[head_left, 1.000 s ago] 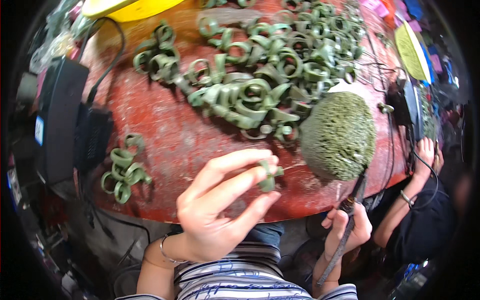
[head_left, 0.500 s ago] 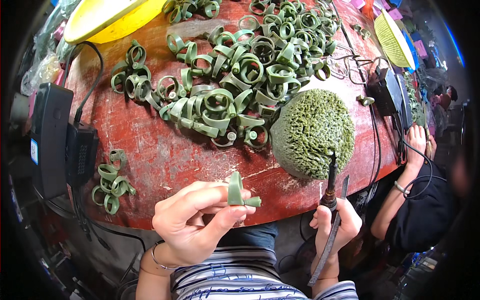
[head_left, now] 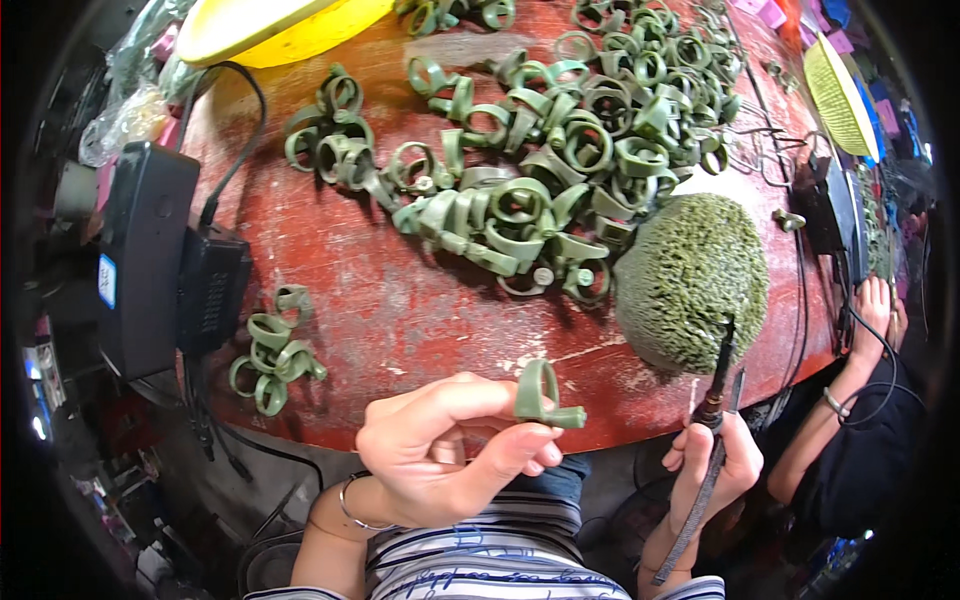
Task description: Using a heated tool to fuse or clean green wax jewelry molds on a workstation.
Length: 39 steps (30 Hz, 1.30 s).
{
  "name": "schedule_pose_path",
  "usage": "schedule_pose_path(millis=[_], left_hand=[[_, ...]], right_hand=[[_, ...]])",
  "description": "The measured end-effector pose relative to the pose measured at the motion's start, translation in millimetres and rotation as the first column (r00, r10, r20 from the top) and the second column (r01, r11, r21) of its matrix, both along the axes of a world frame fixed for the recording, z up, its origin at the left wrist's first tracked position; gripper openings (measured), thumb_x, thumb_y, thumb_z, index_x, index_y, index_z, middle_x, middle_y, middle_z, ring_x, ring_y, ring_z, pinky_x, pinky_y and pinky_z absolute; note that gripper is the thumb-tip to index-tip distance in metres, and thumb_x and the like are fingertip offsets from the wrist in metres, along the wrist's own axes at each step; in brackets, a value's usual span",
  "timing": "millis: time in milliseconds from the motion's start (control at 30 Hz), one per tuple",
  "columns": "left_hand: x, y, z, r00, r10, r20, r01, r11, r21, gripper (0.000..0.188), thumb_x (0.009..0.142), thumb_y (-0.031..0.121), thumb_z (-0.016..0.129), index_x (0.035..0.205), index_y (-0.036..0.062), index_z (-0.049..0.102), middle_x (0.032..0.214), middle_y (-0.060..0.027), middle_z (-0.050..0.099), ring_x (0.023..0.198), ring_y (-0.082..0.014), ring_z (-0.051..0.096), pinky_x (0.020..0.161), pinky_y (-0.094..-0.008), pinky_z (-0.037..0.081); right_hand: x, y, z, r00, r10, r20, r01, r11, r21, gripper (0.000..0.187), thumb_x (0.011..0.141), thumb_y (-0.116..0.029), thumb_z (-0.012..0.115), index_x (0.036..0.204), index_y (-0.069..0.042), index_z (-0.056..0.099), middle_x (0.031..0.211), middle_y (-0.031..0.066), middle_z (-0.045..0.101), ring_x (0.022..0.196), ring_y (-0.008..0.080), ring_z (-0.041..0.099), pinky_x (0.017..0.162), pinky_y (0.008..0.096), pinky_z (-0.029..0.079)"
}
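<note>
Currently the left hand (head_left: 440,455) pinches a green ring (head_left: 529,393) between thumb and fingers, its band upright and a short stub pointing right. The ring is held up over the near edge of the tabletop (head_left: 420,335), left of the right hand (head_left: 715,468). That hand is curled closed around two tools — a dark pen (head_left: 711,410), tip up, and a thin grey file (head_left: 688,524) that slants down past the wrist. The pen's tip lies across the front of a rough green lump (head_left: 690,280); whether it touches, I cannot tell. Beyond the left hand, many more rings (head_left: 510,262) lie heaped and overlapping across the middle and far part of the tabletop, reaching close to the lump's far side. A small cluster (head_left: 266,331) sits apart at the left, near a black adapter (head_left: 212,290) and a taller black box (head_left: 150,260) with cables. Past these, a yellow basin (head_left: 300,38) stands at the far left. On the far right are another black box (head_left: 826,205), a pale green basket (head_left: 838,95) and — at the tabletop's right edge — a co-worker's hand (head_left: 873,303), its grip too small to make out.
</note>
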State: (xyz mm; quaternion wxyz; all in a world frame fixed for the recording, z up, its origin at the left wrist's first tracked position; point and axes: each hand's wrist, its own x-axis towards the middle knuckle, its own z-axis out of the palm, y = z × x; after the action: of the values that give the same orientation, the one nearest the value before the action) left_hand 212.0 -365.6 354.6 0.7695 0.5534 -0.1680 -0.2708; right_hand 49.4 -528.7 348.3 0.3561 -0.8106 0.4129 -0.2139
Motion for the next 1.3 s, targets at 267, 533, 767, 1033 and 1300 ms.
schedule_pose_path(millis=[267, 533, 767, 1033, 1300], left_hand=[[2.2, 1.4, 1.0, 0.997, -0.023, 0.072, 0.021, 0.999, 0.034, 0.02, 0.08, -0.007, 0.067, 0.099, -0.0093, 0.06, 0.083, -0.0169, 0.067, 0.072, -0.0158, 0.068, 0.059, -0.0232, 0.055], [-0.9, 1.8, -2.6, 0.986, 0.027, 0.166, -0.044, 0.994, 0.102, 0.022, 0.075, -0.004, 0.074, 0.094, -0.0063, 0.062, 0.08, -0.0134, 0.068, 0.065, -0.0131, 0.064, 0.053, -0.0221, 0.049], [-2.5, 1.7, -4.1, 0.985, 0.032, 0.172, -0.054, 0.991, 0.12, 0.022, 0.074, -0.003, 0.075, 0.093, -0.0051, 0.063, 0.079, -0.0123, 0.068, 0.062, -0.0118, 0.063, 0.049, -0.0211, 0.046], [-1.6, 3.0, -6.2, 0.975, 0.021, 0.22, -0.055, 0.987, 0.151, 0.023, 0.074, -0.002, 0.075, 0.094, -0.0029, 0.064, 0.077, -0.0099, 0.069, 0.054, -0.0058, 0.057, 0.041, -0.018, 0.036], [-0.5, 5.0, -7.5, 0.974, 0.006, 0.226, -0.044, 0.986, 0.164, 0.023, 0.074, 0.0, 0.075, 0.095, -0.0015, 0.064, 0.077, -0.009, 0.069, 0.049, -0.0024, 0.05, 0.039, -0.0174, 0.031]], right_hand=[[0.2, 10.2, 4.1, 0.977, 0.204, 0.068, -0.198, 0.977, -0.082, 0.048, 0.081, -0.044, 0.068, 0.082, 0.004, 0.063, 0.062, 0.0116, 0.058, 0.053, 0.024, 0.059, 0.05, 0.0303, 0.046], [17.3, 18.9, 5.5, 0.893, 0.449, -0.042, -0.451, 0.889, -0.079, 0.053, 0.083, -0.049, 0.064, 0.077, 0.003, 0.061, 0.055, 0.0067, 0.057, 0.05, 0.0173, 0.058, 0.048, 0.0259, 0.045], [23.5, 22.0, 7.0, 0.923, 0.383, -0.03, -0.384, 0.917, -0.106, 0.056, 0.079, -0.052, 0.066, 0.078, 0.004, 0.062, 0.06, 0.0098, 0.056, 0.05, 0.021, 0.057, 0.047, 0.0275, 0.044], [25.7, 18.0, 14.5, 0.882, 0.455, -0.123, -0.465, 0.882, -0.072, 0.056, 0.078, -0.052, 0.067, 0.077, 0.003, 0.063, 0.059, 0.0088, 0.055, 0.049, 0.0217, 0.056, 0.047, 0.028, 0.043], [26.3, 19.1, 15.0, 0.882, 0.449, -0.144, -0.461, 0.886, -0.061, 0.056, 0.077, -0.053, 0.067, 0.077, 0.003, 0.063, 0.059, 0.0085, 0.055, 0.049, 0.0219, 0.056, 0.047, 0.0284, 0.044]])
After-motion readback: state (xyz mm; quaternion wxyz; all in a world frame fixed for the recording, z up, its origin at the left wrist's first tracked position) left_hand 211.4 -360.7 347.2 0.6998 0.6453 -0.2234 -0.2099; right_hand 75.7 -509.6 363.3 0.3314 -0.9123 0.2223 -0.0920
